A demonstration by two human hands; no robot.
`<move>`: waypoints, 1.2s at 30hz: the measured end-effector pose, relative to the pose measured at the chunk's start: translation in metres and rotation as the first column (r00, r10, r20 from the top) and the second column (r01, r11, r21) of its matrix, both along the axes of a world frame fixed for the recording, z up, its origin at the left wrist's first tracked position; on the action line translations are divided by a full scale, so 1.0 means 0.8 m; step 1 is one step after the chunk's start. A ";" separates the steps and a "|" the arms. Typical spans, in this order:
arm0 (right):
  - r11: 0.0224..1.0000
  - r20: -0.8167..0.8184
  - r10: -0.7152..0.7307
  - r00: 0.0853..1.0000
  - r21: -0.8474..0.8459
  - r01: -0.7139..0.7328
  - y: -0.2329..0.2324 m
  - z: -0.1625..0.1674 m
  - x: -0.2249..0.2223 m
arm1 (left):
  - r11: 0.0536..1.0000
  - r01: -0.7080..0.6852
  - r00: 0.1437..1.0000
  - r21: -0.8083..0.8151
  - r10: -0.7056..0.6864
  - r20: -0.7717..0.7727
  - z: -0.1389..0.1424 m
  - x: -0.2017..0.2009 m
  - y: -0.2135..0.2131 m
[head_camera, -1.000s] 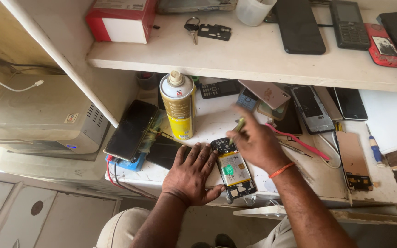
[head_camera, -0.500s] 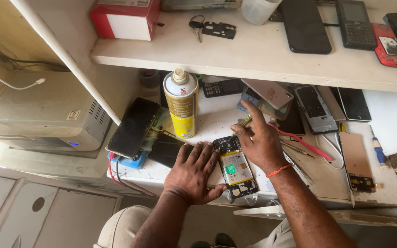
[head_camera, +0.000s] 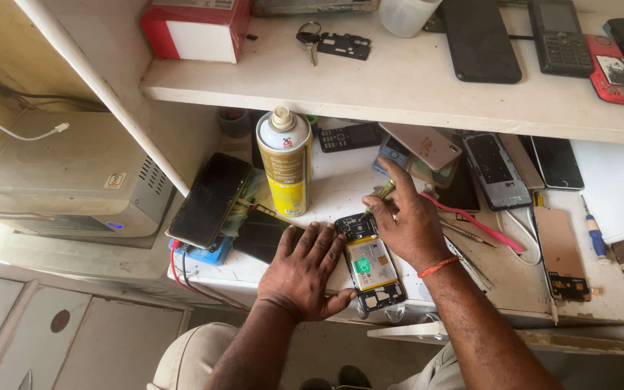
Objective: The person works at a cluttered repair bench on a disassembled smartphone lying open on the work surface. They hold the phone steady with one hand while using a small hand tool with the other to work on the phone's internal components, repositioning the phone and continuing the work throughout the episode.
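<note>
An opened phone (head_camera: pixel 370 263) with its back off lies flat near the front edge of the white surface (head_camera: pixel 514 278), between the two hands. The left hand (head_camera: pixel 305 271) rests flat beside it, its fingers (head_camera: pixel 310 242) spread wide and holding nothing, with the thumb against the phone's near left side. The right hand (head_camera: pixel 407 224) sits at the phone's far right side, and its fingers are pinched shut on a small yellow-green tool (head_camera: pixel 380 193) whose tip points down at the top of the phone. Just to the far left stands a yellow spray can (head_camera: pixel 284 162), upright. Left of the can, a dark phone screen (head_camera: pixel 209 200) leans on a blue box (head_camera: pixel 207 250). To the right lie a pink tool (head_camera: pixel 471 222) and more phones (head_camera: pixel 496 167). A shelf (head_camera: pixel 399 87) above holds keys (head_camera: pixel 309 36) and a red box (head_camera: pixel 196 27).
</note>
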State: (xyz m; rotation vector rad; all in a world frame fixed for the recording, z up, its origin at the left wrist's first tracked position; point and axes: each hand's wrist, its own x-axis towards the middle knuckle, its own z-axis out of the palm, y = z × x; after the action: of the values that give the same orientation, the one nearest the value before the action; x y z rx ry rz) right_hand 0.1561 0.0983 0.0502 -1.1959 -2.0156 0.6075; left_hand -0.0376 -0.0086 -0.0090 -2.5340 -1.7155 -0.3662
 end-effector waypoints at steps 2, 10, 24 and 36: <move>1.000 -0.002 -0.001 1.000 0.010 0.001 0.000 -0.001 0.000 | 1.000 -0.002 1.000 -0.001 0.002 0.001 0.000 0.000 0.000; 1.000 0.015 0.003 1.000 0.028 -0.003 0.000 -0.002 -0.001 | 1.000 -0.003 1.000 -0.013 0.003 -0.012 0.001 0.000 0.000; 0.999 0.009 0.021 1.000 0.050 -0.021 0.000 -0.003 0.000 | 0.998 -0.004 1.000 -0.056 0.002 -0.028 0.002 0.001 0.001; 0.994 -0.004 0.095 0.995 0.061 -0.095 -0.002 -0.001 0.003 | 0.997 -0.014 0.999 -0.070 0.011 -0.039 0.005 0.001 0.000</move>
State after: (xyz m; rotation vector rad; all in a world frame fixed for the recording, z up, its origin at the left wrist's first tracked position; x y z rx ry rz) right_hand 0.1582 0.0970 0.0491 -1.0661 -2.0798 0.5913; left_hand -0.0369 -0.0083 -0.0053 -2.5595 -1.7603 -0.2594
